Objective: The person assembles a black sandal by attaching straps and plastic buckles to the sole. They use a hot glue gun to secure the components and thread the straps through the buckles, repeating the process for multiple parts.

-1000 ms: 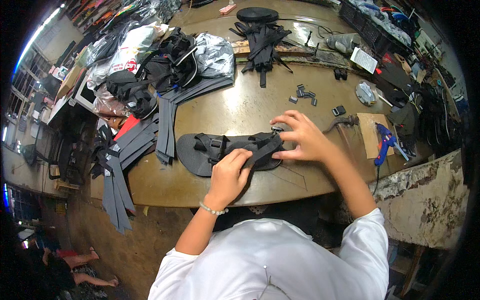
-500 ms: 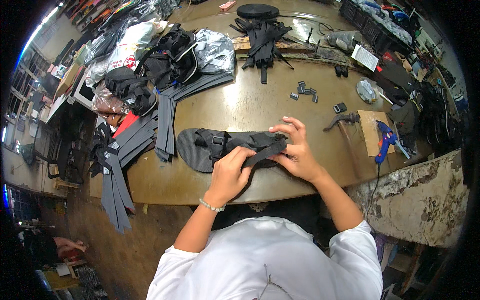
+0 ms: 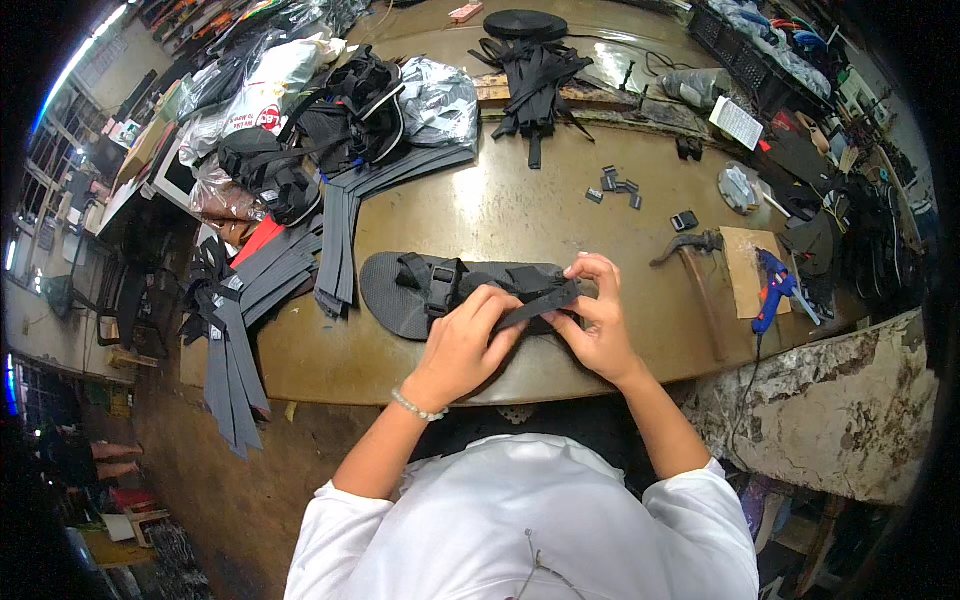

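Note:
A black strap sandal [image 3: 395, 297] lies on its sole across the near part of the table, toe end to the left. A buckle sits on its front strap. My left hand [image 3: 468, 335] is closed on one end of a dark strap [image 3: 545, 303] at the sandal's middle. At the heel end, the thumb and fingers of my right hand [image 3: 603, 325] pinch the other end of that strap. The strap runs taut between both hands, tilted up to the right. My fingers hide part of the sandal's straps.
Right of the sandal lie a hammer [image 3: 700, 285] and a blue glue gun [image 3: 773, 290] on cardboard [image 3: 741, 262]. Small dark buckles [image 3: 618, 186] are scattered beyond. Grey strips [image 3: 338, 245] and bagged sandals [image 3: 350, 115] crowd the left; a strap bundle [image 3: 530, 85] lies at the back.
My right hand's fingers have come closer together on the strap end, and the strap looks straighter between my hands. The sandal stays in about the same place.

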Demonstrator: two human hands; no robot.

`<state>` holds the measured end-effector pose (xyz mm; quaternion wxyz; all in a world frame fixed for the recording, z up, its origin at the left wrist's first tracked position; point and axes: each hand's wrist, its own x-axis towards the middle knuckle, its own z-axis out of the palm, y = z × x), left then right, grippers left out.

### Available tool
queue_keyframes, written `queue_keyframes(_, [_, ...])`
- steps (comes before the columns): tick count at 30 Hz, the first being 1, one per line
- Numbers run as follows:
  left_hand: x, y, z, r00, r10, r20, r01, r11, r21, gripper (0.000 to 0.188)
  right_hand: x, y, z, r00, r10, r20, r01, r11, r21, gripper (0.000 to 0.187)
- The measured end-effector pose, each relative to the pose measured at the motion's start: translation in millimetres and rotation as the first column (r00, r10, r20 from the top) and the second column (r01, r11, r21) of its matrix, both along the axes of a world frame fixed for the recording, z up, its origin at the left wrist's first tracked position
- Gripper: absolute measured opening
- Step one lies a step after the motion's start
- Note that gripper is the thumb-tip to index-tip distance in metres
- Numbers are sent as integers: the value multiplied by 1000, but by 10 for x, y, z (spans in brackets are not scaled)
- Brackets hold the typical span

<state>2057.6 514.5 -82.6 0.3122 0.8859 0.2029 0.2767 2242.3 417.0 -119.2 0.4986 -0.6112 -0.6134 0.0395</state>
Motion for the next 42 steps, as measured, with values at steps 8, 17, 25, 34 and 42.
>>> queue_keyframes(8, [-461, 428, 546, 919, 19, 393, 94, 959, -266, 39, -21, 22, -92, 993, 26, -118, -23, 999, 29, 16])
queue_keyframes(17, [-608, 565, 1155, 910, -112, 399, 75, 991, 107, 22, -33, 18, -69, 994, 19, -111, -17, 1000, 20, 16])
queue_keyframes(25, [-26, 187, 252, 996, 81, -23, -49, 783, 620, 13, -29, 2, -74, 994, 11, -113, -12, 1000, -1, 17])
queue_keyframes(34, [-46, 225, 193, 993, 120, 1, -100, 823, 559, 14, -38, 5, -64, 994, 5, -110, -6, 1000, -10, 16])
queue_keyframes(42, [-26, 198, 215, 992, 2, -130, 57, 890, 452, 15, -44, -4, -52, 993, 17, -121, -19, 1000, -10, 15])
